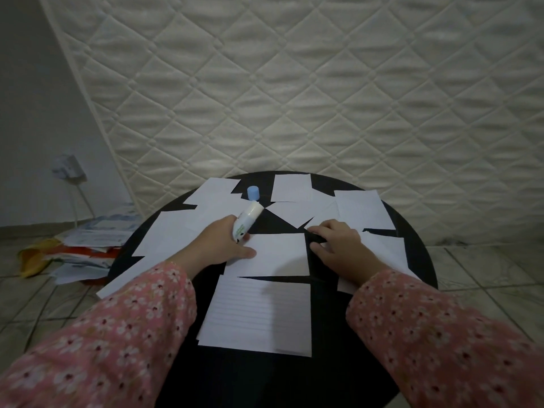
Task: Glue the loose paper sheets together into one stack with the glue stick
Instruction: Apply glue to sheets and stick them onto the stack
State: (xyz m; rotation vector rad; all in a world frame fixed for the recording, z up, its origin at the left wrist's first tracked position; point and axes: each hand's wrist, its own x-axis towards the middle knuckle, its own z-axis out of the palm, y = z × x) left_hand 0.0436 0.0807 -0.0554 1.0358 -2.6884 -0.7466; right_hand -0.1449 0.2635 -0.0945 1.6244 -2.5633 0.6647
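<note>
Paper sheets lie scattered over most of your round black tabletop (412, 245), none of them visibly stacked yet; the lined sheet (259, 313) sits nearest the tabletop's near edge, with a plain sheet (279, 254) just beyond it toward the centre. Your left hand (223, 242) has its grip curled round the glue stick (247, 220), whose uncapped end points toward the far edge, while the thumb rests on that plain sheet. The blue cap (253, 192) stands upright near the far edge, apart from the stick. Your right hand (335, 242) holds nothing; its fingers are loosely bent, with the fingertips at the plain sheet's right edge.

You seem to be at the start of gluing, steadying the centre sheet. Next, turn the stick tip down onto that sheet and spread glue while the right hand holds it flat, then lay a neighbouring sheet squarely on top.
</note>
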